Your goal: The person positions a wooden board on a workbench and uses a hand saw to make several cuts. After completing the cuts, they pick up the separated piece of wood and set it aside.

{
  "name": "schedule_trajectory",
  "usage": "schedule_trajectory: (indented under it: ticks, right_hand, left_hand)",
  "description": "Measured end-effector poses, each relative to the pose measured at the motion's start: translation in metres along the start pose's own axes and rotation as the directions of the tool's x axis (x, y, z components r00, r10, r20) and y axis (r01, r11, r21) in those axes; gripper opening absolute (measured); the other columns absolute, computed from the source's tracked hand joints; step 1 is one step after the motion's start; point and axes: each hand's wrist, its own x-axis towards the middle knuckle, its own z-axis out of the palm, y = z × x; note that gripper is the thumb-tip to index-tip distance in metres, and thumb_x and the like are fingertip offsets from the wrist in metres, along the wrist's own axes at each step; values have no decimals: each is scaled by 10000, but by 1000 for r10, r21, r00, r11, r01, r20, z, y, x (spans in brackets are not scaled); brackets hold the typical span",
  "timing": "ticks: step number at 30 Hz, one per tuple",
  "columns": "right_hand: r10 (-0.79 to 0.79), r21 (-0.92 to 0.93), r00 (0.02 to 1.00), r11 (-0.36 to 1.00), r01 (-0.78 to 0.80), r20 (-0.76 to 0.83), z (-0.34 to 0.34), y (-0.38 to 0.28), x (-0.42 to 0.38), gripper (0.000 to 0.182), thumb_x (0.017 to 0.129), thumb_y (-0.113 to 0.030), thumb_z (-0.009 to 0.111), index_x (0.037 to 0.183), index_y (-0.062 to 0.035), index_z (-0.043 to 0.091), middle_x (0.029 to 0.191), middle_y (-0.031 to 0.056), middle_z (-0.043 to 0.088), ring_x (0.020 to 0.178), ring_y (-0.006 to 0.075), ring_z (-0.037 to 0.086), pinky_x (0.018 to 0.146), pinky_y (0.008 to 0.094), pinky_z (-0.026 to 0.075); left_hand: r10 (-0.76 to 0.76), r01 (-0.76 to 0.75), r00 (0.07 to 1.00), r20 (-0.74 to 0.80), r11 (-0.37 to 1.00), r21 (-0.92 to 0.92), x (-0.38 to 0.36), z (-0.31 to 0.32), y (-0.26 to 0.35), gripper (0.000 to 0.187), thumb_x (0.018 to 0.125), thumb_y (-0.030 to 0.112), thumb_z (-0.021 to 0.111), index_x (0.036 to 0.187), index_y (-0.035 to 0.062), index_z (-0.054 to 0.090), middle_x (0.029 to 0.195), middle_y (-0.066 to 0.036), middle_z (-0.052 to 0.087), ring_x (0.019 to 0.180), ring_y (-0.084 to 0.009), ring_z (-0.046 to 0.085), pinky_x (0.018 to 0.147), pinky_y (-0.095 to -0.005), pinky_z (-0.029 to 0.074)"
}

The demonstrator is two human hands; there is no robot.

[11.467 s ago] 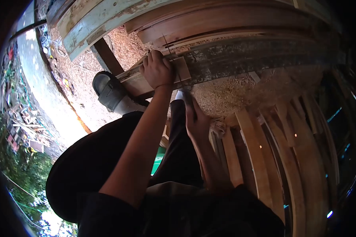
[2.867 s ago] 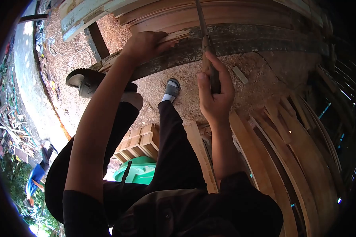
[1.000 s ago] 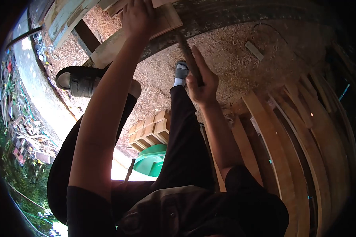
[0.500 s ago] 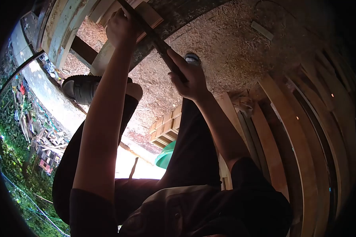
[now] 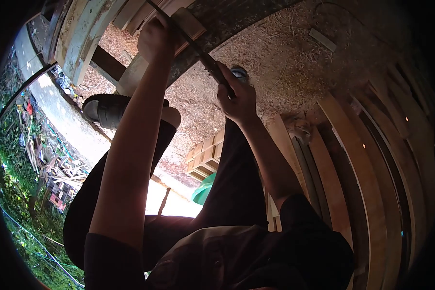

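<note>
My right hand (image 5: 238, 99) is closed round the near end of a long, narrow, dark bar-like tool (image 5: 201, 54). The bar slants up and left past the top edge of the view, and its exact kind does not show. Beside its far part, my left hand (image 5: 155, 39) is curled with bent fingers over the wood. What those fingers grip is hidden in shadow. A short wooden block (image 5: 189, 23) lies just right of the left hand, on a dark plank (image 5: 227, 24).
Weathered boards (image 5: 84, 38) stand at upper left. Long planks (image 5: 355, 169) line the right side. Wood shavings (image 5: 270, 63) cover the ground, where a small wood strip (image 5: 322, 39) lies. Stacked wooden pieces (image 5: 205, 157) and a green basin (image 5: 204, 189) sit near my legs.
My right hand and the dark bar have shifted slightly right and down, and its index finger is less stretched along the bar. The whole view has moved a little too.
</note>
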Motion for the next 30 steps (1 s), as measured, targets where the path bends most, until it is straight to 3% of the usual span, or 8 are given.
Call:
schedule_trajectory:
  ticks: [5,7,11,14,17,22,25,30]
  right_hand:
    - [-45,-34,999,998,44,-21,-4,5,3,594,912,-106,674,1503,-89,616,829,132,760,592,197,705,558,334,536]
    - [32,-16,999,999,-31,37,-7,4,4,573,918,-109,669,1490,-95,631,826,121,753,570,172,667,554,327,519]
    - [1,45,1000,999,0,-15,1,8,9,553,929,-114,666,1481,-92,637,797,105,740,581,151,649,572,322,517]
    - [85,36,996,996,-86,37,-6,-2,20,513,956,-148,684,1465,-94,649,781,94,736,600,144,658,593,322,521]
    - [169,-49,983,985,-166,75,-11,-18,33,471,990,-231,709,1444,-111,666,762,103,727,610,168,677,601,337,528]
    - [234,-175,970,960,-220,66,-11,-35,37,436,1030,-372,682,1394,-133,704,802,146,742,656,289,714,627,399,551]
    - [246,-239,967,945,-225,62,-19,-44,47,434,1040,-383,665,1395,-137,706,785,148,739,644,301,715,618,405,551]
    - [283,-191,957,945,-266,65,-24,-42,41,412,1035,-355,682,1406,-176,708,744,143,731,615,298,721,579,390,545]
  left_hand:
    - [-18,17,999,-45,1000,-18,1,2,-1,674,1068,531,359,918,74,832,952,-235,778,914,-454,756,844,-553,596]
    - [-23,22,999,-42,1000,-18,-1,-1,2,664,1065,518,363,919,68,831,946,-235,778,908,-454,757,844,-552,596]
    - [-26,25,999,-38,999,-22,-1,-2,3,652,1059,481,368,884,45,819,891,-252,767,859,-456,758,815,-552,601]
    - [-8,8,999,-39,1000,-4,-2,-1,0,644,1061,451,368,826,41,805,854,-258,759,824,-457,757,790,-553,604]
    - [20,-19,999,-40,1000,13,-3,-2,1,628,1061,420,373,777,45,788,835,-258,756,804,-456,756,766,-551,607]
    - [25,-25,1000,-18,1000,15,-2,-5,3,593,1063,386,386,754,51,765,819,-250,753,789,-448,756,726,-549,611]
    - [32,-32,999,7,999,38,0,-4,3,573,1065,370,391,746,54,748,808,-248,750,767,-440,756,704,-549,612]
    - [-29,29,999,-14,999,29,1,-4,4,555,1064,363,402,743,60,737,810,-233,755,741,-435,755,685,-535,615]
